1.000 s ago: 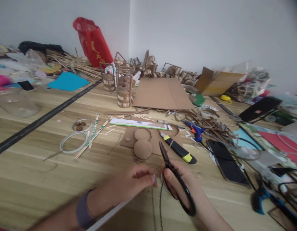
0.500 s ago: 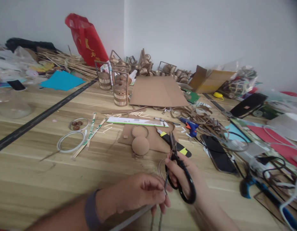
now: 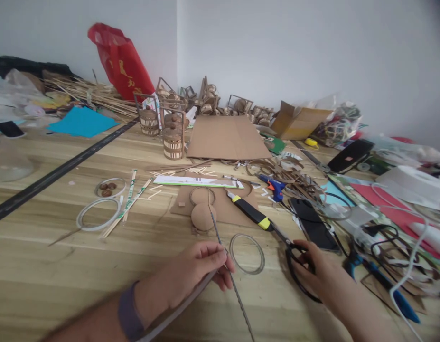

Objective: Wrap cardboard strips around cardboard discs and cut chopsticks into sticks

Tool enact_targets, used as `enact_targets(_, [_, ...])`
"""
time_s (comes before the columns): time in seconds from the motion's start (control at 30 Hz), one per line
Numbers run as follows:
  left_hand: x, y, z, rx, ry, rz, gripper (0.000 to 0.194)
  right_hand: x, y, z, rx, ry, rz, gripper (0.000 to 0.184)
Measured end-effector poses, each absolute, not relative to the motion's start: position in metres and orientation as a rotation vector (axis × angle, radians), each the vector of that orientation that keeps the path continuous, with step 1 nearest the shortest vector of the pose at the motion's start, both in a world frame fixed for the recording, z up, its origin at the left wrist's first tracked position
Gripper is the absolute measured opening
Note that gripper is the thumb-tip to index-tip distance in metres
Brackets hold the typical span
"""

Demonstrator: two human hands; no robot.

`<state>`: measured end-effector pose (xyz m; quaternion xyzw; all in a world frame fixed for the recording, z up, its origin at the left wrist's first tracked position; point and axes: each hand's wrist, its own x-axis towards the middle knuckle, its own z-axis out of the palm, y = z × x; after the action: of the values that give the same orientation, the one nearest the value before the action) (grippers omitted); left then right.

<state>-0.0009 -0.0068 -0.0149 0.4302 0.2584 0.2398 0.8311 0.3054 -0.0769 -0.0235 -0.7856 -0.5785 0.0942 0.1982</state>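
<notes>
My left hand (image 3: pixel 203 263) is closed in a pinch on a thin dark twisted cord (image 3: pixel 240 302), which runs from the cardboard disc down past my fingers to the bottom edge. A flat grey strip (image 3: pixel 180 311) also passes into that hand. In my right hand (image 3: pixel 317 270) are black-handled scissors (image 3: pixel 290 266), low over the table with the blades pointing away and left. Between the hands lies a coiled thin ring (image 3: pixel 247 254). Ahead of my left hand are a round cardboard disc (image 3: pixel 203 217) and a cardboard ring with a beaded rim (image 3: pixel 193 195).
A yellow-and-black utility knife (image 3: pixel 250 211) lies near the scissor tips. To its right are a phone (image 3: pixel 314 223) and a blue glue gun (image 3: pixel 273 186). Coiled white strips (image 3: pixel 80 221) and wooden sticks lie left. Small slatted buckets (image 3: pixel 173 142) stand behind, beside a cardboard sheet (image 3: pixel 227 137).
My right hand has moved right and down with the scissors, away from my left hand. The cord in my left hand now stretches out straight, and the coiled ring shows fully on the table.
</notes>
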Motion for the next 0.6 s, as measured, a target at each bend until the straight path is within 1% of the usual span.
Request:
enact_targets(0.1, [0.0,-0.008,-0.014,0.879,0.539,0.515,0.043,0.299,-0.086,-0.023,-2.265,-1.67,0.161,0.038])
enact_targets(0.2, [0.0,-0.009,-0.012,0.889,0.528,0.479,0.044,0.266,-0.089,-0.005,-2.224,-1.679,0.01,0.039])
enact_targets(0.23, [0.0,-0.009,-0.011,0.9,0.525,0.475,0.044,0.25,-0.089,0.001,-2.16,-1.657,0.05,0.04])
enact_targets(0.27, [-0.001,-0.01,-0.01,0.911,0.521,0.476,0.044,0.233,-0.089,0.007,-2.077,-1.677,0.19,0.038])
enact_targets(0.33, [-0.002,-0.01,-0.008,0.938,0.507,0.495,0.042,0.201,-0.09,0.013,-1.806,-1.838,0.668,0.032])
enact_targets(0.37, [-0.003,-0.01,-0.007,0.955,0.499,0.507,0.041,0.188,-0.09,0.014,-1.731,-1.858,0.804,0.031])
enact_targets(0.4, [-0.004,-0.01,-0.005,0.974,0.487,0.514,0.04,0.178,-0.09,0.014,-1.697,-1.84,0.86,0.032])
enact_targets(0.47, [-0.005,-0.01,-0.002,1.023,0.461,0.497,0.04,0.168,-0.091,0.011,-1.684,-1.763,0.868,0.031])
enact_targets(0.53, [-0.006,-0.01,0.0,1.079,0.44,0.47,0.04,0.166,-0.093,0.007,-1.675,-1.688,0.878,0.027])
enact_targets(0.6, [-0.007,-0.012,0.001,1.134,0.41,0.454,0.04,0.167,-0.096,0.004,-1.644,-1.629,0.953,0.029])
